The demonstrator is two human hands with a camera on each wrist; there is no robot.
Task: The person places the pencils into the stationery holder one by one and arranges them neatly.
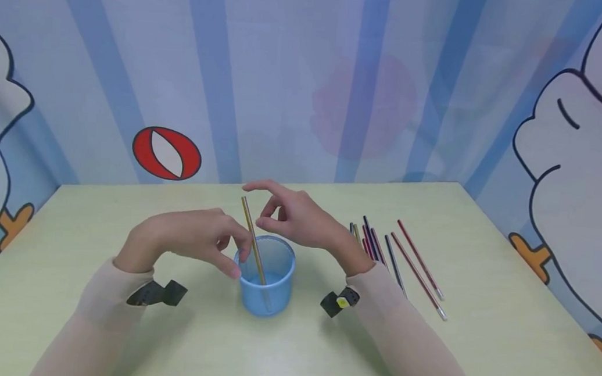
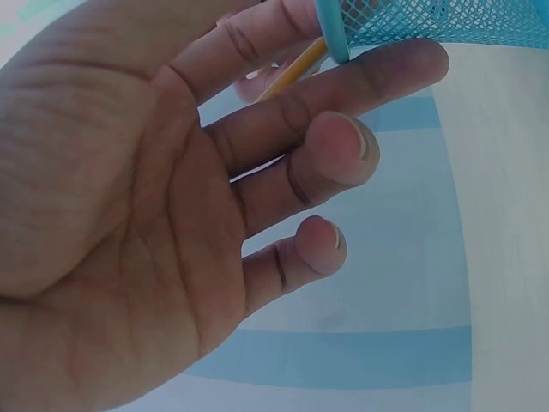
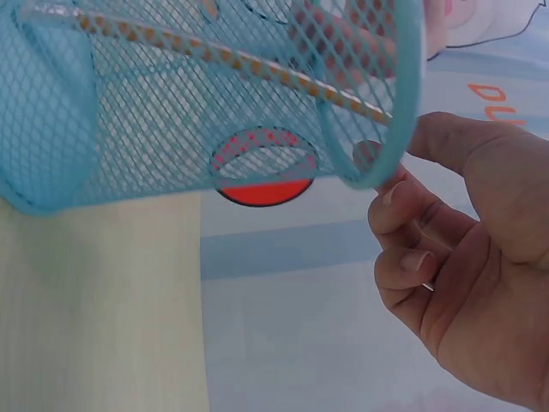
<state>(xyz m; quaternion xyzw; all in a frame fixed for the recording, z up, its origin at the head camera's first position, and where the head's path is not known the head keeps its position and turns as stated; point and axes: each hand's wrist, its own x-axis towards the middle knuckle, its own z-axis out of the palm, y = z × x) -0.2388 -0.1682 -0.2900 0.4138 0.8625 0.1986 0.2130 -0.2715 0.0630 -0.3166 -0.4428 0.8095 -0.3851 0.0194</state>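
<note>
In the head view, a yellow pencil leans inside a blue mesh cup on the tabletop, its long axis slanting from upper left, above the rim, down rightward. The left hand pinches the rim; the right hand, fingers loosely parted, holds nothing. The left wrist view reveals two fingers bent clear of the cup. The right wrist view alone shows the pencil's pale end near the base.
</note>
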